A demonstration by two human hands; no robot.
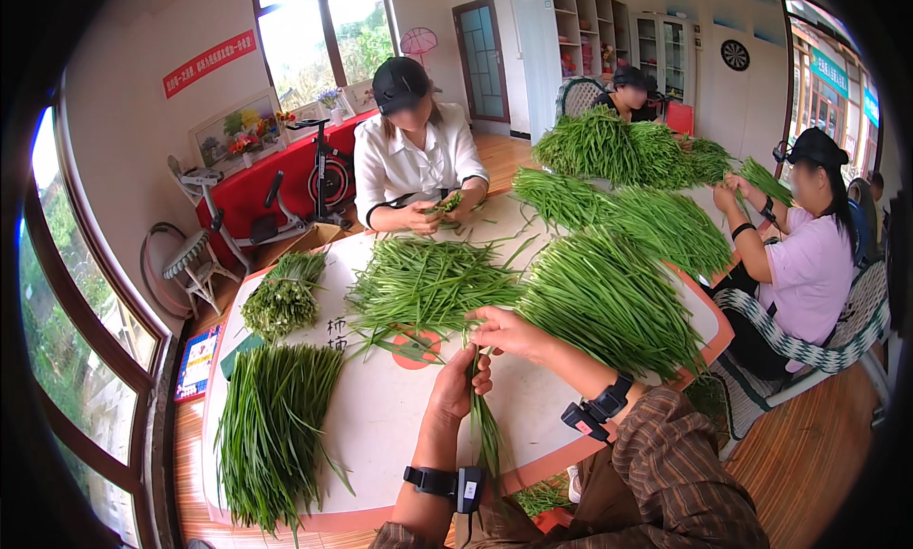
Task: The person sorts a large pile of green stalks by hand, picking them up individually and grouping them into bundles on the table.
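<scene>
My left hand [458,382] is closed round a small bunch of garlic chives [487,430], whose long green leaves hang down past the table's near edge. Just above it, my right hand [507,332] pinches at the upper end of the same bunch; its fingertips partly hide the stalks there. In front of my hands lies a loose pile of chives [428,281]. A thick, neatly laid heap [606,300] is close to my right hand. Farther left, another laid heap [276,430] hangs its leaf ends toward the near edge.
The white table [395,454] has an orange-red border. A tied-looking bundle [285,292] sits at its left. Across, a person in white [418,159] handles chives; a person in pink [808,254] and another [630,95] sit at right and back. More heaps [594,145] cover the far side.
</scene>
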